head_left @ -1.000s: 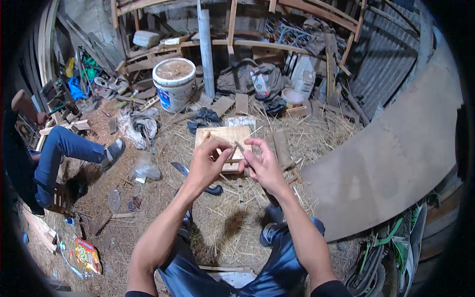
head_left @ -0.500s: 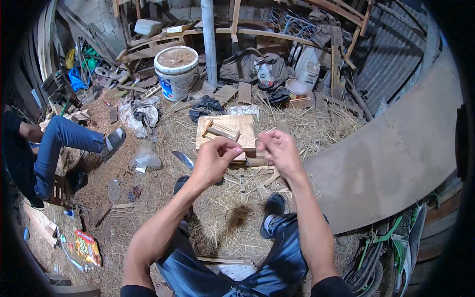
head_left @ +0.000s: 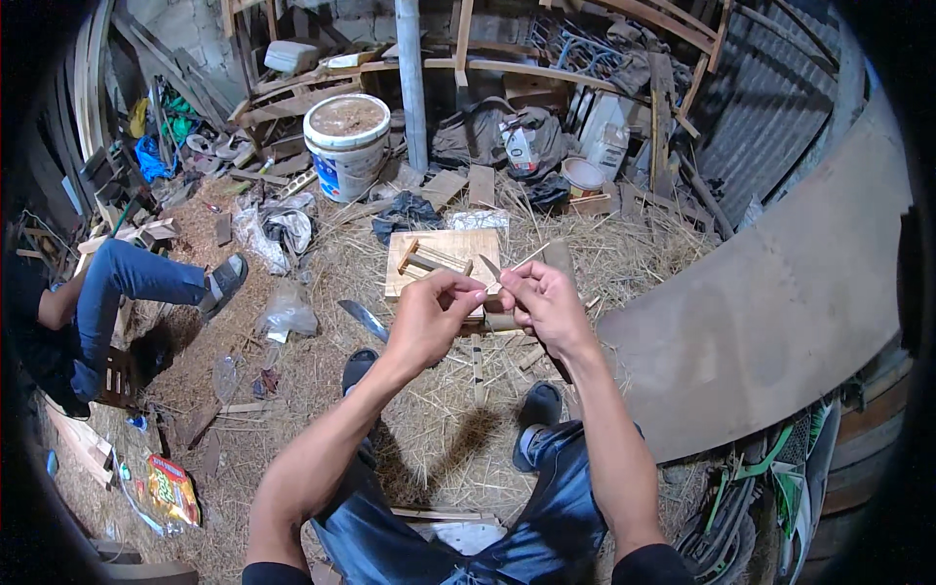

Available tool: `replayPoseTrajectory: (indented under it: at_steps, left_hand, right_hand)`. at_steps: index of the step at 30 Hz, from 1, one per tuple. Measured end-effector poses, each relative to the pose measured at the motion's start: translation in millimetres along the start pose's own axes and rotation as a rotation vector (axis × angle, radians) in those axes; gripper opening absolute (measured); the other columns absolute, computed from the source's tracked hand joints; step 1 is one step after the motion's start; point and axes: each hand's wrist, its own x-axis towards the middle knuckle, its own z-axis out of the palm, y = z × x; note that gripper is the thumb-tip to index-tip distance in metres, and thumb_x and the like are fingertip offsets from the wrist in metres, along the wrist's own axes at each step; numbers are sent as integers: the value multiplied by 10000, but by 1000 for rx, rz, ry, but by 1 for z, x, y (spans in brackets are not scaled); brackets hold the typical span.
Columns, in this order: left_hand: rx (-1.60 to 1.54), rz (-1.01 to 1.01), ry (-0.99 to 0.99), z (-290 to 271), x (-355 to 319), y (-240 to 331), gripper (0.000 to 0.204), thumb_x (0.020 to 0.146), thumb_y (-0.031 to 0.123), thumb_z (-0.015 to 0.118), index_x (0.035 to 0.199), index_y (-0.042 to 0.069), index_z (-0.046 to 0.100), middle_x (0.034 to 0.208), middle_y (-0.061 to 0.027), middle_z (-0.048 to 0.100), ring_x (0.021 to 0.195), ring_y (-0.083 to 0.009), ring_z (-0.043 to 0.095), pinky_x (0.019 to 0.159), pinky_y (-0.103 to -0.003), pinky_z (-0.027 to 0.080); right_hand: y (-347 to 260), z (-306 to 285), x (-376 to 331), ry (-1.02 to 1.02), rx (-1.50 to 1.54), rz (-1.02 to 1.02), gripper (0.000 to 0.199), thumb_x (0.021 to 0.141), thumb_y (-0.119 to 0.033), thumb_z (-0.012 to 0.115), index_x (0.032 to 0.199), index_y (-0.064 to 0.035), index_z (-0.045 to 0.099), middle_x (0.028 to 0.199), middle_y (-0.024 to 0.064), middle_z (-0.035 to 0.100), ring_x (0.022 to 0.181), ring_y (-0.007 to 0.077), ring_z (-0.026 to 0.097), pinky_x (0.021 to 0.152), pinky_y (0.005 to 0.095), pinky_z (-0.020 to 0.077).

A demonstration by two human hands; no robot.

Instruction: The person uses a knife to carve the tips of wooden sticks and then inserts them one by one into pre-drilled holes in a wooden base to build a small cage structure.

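Note:
My left hand and my right hand meet close together above the straw floor, fingertips almost touching. My left hand pinches a thin wooden sliver that runs up and to the right past my right hand. A small pointed blade sticks up between the two hands, and my right hand seems to grip it. Just beyond the hands lies a square wooden board with a small stick frame on it. My knees and sandals show below.
A large knife lies on the straw to the left. A white bucket stands behind, amid wood scraps and bags. Another person's leg in blue jeans stretches in from the left. A big curved board fills the right.
My hands have drawn closer together and sit lower in the view. The sliver has shifted from between them to sticking out up and right.

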Motion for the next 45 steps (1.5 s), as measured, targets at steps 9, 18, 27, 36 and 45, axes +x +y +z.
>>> replayPoseTrajectory:
  at_steps: [9, 18, 27, 36, 45]
  left_hand:
    - [16, 11, 127, -34, -3, -27, 115, 826, 103, 688, 886, 4, 684, 790, -32, 640, 709, -68, 561, 649, -227, 452]
    - [157, 217, 158, -3, 4, -10, 109, 816, 73, 690, 884, -10, 670, 802, -76, 636, 715, -129, 627, 638, -265, 495]
    - [137, 221, 99, 1, 4, -10, 91, 820, 47, 675, 885, -16, 667, 827, -97, 654, 748, -144, 636, 672, -276, 498]
    - [195, 188, 123, -13, -8, -5, 110, 798, 75, 700, 864, -7, 670, 804, -93, 650, 682, -139, 600, 623, -277, 470]
    - [241, 309, 218, -9, 0, -14, 101, 785, 58, 711, 846, -2, 658, 755, -86, 605, 658, -136, 594, 582, -271, 459]
  right_hand:
    - [-19, -84, -7, 554, -28, -102, 180, 938, -219, 550, 1003, -55, 583, 701, -37, 492, 456, 3, 374, 371, 143, 269]
    - [13, 26, 0, 13, 44, -19, 220, 929, -216, 589, 1015, -18, 549, 675, 41, 610, 481, 37, 454, 412, 174, 317]
    - [4, 16, -1, 45, 70, 36, 176, 931, -187, 587, 985, -24, 550, 660, 14, 567, 494, 18, 410, 423, 169, 286]
    - [-13, -34, 0, 414, 5, -88, 155, 945, -155, 539, 996, -15, 581, 702, -14, 535, 466, 20, 381, 388, 159, 277]
    - [-1, 9, -9, 157, 35, -27, 224, 949, -214, 554, 1048, -14, 572, 699, 43, 593, 477, 17, 411, 391, 159, 272]
